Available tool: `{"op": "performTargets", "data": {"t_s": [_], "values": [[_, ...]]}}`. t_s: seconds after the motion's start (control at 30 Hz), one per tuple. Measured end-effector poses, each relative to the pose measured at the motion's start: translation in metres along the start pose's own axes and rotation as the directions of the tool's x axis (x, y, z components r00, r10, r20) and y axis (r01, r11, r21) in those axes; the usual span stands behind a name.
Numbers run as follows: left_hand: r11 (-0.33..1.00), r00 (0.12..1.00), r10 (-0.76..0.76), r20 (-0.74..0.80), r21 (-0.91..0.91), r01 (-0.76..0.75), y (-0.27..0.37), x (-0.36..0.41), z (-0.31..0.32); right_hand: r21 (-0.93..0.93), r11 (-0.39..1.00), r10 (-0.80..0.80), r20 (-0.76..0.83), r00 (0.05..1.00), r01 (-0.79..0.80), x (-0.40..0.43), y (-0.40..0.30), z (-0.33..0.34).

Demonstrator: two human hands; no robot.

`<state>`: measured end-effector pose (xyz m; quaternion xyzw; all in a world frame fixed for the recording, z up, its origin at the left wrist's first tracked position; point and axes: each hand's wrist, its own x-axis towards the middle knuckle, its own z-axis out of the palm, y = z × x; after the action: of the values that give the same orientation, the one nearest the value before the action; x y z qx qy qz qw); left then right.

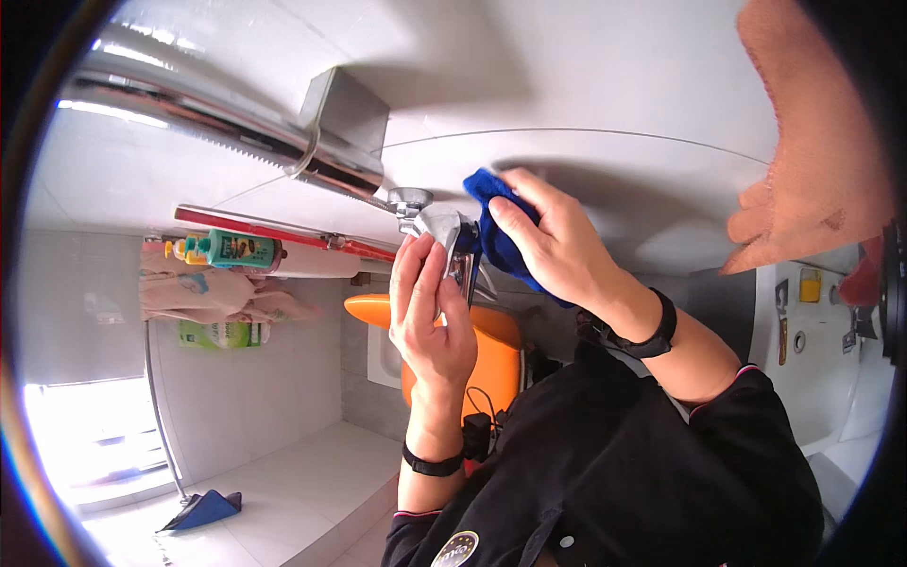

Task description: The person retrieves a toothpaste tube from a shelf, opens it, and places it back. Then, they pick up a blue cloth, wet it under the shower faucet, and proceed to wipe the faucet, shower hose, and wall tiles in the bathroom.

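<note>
A chrome wall-mounted mixer tap (439,225) with a round wall flange is at the centre. My left hand (432,312) lies with its fingers over the tap's near side; whether they close round it cannot be told. To the right, my right hand (560,241) grips a blue cloth (506,237) bunched between thumb and fingers, its edge against the tap's dark-looking end. A ribbed metal hose (340,190) runs from the tap beside a thick chrome pipe (234,135), which a wall bracket (347,113) holds.
A red-edged shelf (283,230) carries pump bottles (241,249) on the left. Below the tap is an orange plastic seat (492,354). A peach towel (815,135) hangs at the upper right, near a white washbasin (808,383). A mop (209,509) stands lower left.
</note>
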<state>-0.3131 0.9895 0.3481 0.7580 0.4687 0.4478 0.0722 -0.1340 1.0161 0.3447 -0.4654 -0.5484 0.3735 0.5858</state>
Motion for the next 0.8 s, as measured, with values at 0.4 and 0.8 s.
{"op": "performTargets", "data": {"t_s": [0.4, 0.8], "values": [[0.999, 1.000, 0.012, -0.012, -0.053, -0.012, -0.004, 0.000, 0.002, -0.415, 0.817, -0.399, 0.096, 0.912, 0.401, 0.000, 0.009, 0.016], [0.999, 1.000, 0.023, 0.005, -0.047, -0.022, -0.006, 0.002, 0.000, -0.378, 0.886, -0.214, 0.180, 0.960, 0.268, 0.014, -0.004, 0.019]]}}
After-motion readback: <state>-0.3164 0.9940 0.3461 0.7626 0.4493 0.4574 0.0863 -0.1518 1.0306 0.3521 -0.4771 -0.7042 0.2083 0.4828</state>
